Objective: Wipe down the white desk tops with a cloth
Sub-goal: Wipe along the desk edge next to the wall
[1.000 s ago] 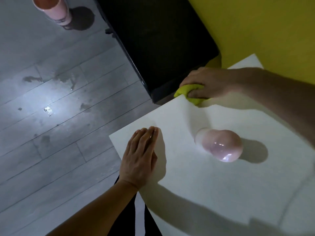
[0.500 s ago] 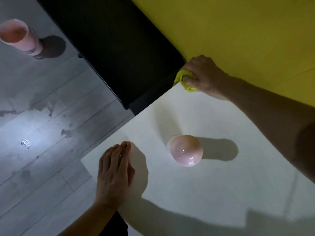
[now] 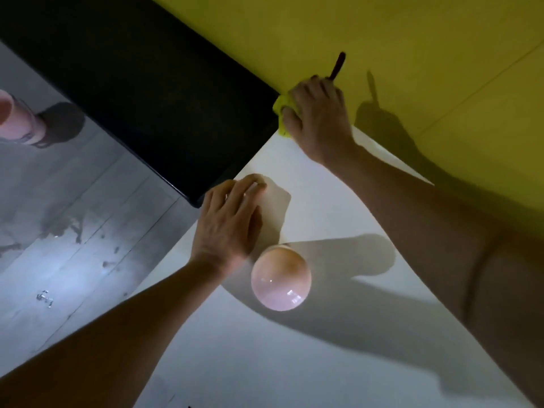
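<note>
Gripping a crumpled yellow-green cloth (image 3: 280,113) in the right hand (image 3: 319,119), fingers curled round it, at the far corner of the flat white counter (image 3: 338,334), against the yellow wall (image 3: 397,39). Hiding most of the cloth under the knuckles. Resting the left hand (image 3: 228,222) flat on the counter's left edge, fingers straight, grip open. Sitting just beside that hand, nearer than the cloth: a glossy pink rounded object (image 3: 281,279), shape hard to make out. Poking up beyond the right hand: a thin dark stick-like thing (image 3: 338,64), unclear. Standing on the grey floor left of the counter, cut off: a pink cup (image 3: 17,120).
</note>
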Motion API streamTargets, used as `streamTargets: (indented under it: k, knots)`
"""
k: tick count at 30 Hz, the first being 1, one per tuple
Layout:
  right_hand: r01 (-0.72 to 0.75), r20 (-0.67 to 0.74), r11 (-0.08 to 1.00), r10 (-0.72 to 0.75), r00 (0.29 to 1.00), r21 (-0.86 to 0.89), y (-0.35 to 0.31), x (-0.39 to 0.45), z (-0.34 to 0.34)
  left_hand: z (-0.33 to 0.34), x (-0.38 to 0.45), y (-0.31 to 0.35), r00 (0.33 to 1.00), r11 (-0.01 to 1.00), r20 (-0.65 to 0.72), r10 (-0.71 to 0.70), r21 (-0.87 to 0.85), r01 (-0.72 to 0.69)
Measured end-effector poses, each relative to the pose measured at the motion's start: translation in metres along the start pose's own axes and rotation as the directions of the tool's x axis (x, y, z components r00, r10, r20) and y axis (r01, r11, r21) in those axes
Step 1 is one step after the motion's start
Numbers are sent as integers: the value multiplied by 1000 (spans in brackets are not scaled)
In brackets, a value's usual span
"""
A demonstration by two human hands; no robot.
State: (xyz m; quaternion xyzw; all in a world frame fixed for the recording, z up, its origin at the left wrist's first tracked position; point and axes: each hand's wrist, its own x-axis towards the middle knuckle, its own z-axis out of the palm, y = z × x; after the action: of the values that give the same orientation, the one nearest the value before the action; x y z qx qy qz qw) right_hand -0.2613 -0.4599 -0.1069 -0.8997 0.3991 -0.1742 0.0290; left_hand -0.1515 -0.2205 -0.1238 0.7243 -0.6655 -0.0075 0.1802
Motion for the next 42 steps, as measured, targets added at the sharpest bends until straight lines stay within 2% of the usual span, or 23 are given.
streamTargets:
  k: [3, 5, 7, 11, 15, 19, 24, 26, 27, 29, 30, 31, 32, 34, 38, 39, 42]
  knots:
    - [-317, 45, 946, 320, 946, -67, 5, 11, -5, 2, 6, -3, 993, 995, 63, 103, -22, -102]
    - [-392, 75, 920, 391, 917, -12, 6, 9, -5, 2, 8, -4, 987, 991, 98, 130, -41, -126]
    - [-390, 81, 920, 387, 918, 23, 14, -7, -11, 2, 8, -4, 983, 990, 118, 138, -46, -133]
    - [-410, 3, 912, 410, 912, 8, 46, -80, -40, 2, 8, -2, 987, 992, 105, 120, -51, -115]
    - [-451, 66, 889, 456, 888, -75, 72, -124, -65, 2, 9, 0, 988, 992, 93, 119, -61, -114]
    - [-407, 72, 904, 418, 905, -135, 39, -78, -49, -1, 14, 0, 988, 989, 79, 136, -63, -131]
    - [-340, 172, 940, 337, 926, -9, 3, -10, -22, -21, 31, 1, 973, 990, 185, 140, -6, -142]
    - [-341, 174, 939, 332, 927, 28, 6, -10, -21, -42, 54, 10, 936, 992, 333, 113, 8, -123]
    - [-345, 170, 938, 333, 927, 45, 9, -15, -23, -52, 68, 18, 887, 994, 455, 79, 30, -104]
    - [-375, 160, 924, 360, 919, 77, 20, -33, -28, -63, 95, 37, 719, 980, 695, -7, 149, -135]
    - [-393, 152, 915, 378, 913, 85, 28, -47, -33, -65, 105, 48, 634, 962, 771, -62, 215, -167]
    - [-410, 142, 908, 395, 908, 91, 37, -64, -39, -65, 112, 60, 576, 952, 809, -117, 256, -166]
    - [-426, 126, 900, 414, 902, 92, 47, -83, -47, -65, 118, 71, 546, 950, 822, -159, 278, -143]
    - [-462, 92, 885, 456, 885, 58, 70, -123, -65, -66, 125, 89, 522, 945, 830, -198, 303, -122]
    - [-519, 112, 854, 518, 848, -25, 91, -169, -89, -68, 132, 99, 436, 938, 861, -262, 334, -97]
    - [-537, 103, 843, 537, 838, -29, 88, -165, -89, -68, 132, 99, 439, 935, 860, -261, 338, -106]
    - [-564, 121, 825, 562, 818, -17, 70, -135, -78, -59, 127, 116, 502, 937, 838, -212, 321, -140]
